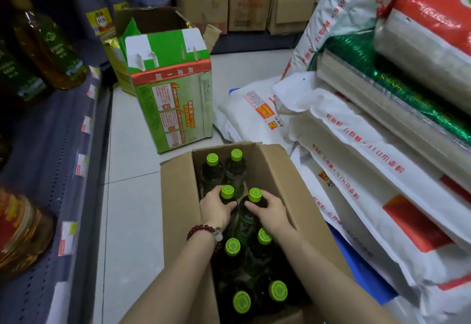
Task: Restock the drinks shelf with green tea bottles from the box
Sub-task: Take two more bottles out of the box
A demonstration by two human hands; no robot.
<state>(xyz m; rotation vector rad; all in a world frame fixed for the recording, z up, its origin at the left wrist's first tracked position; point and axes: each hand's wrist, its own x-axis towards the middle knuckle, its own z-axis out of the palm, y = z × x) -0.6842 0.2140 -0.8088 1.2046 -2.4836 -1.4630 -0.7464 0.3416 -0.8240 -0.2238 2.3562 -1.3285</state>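
An open brown cardboard box (178,196) stands on the floor in front of me, holding several dark green tea bottles with lime-green caps. My left hand (216,209), with a red bead bracelet on its wrist, is closed around the neck of one bottle (227,192). My right hand (270,213) grips the neck of the bottle beside it (254,195). Both bottles still stand inside the box. Two more bottles (212,160) stand at the far end and several sit nearer to me.
A grey shelf (58,145) with price tags runs along the left, carrying oil bottles (48,43). An empty green carton (173,89) stands on the white tiled floor ahead. Stacked flour and rice sacks (369,145) crowd the right side. More cardboard boxes (249,8) line the back.
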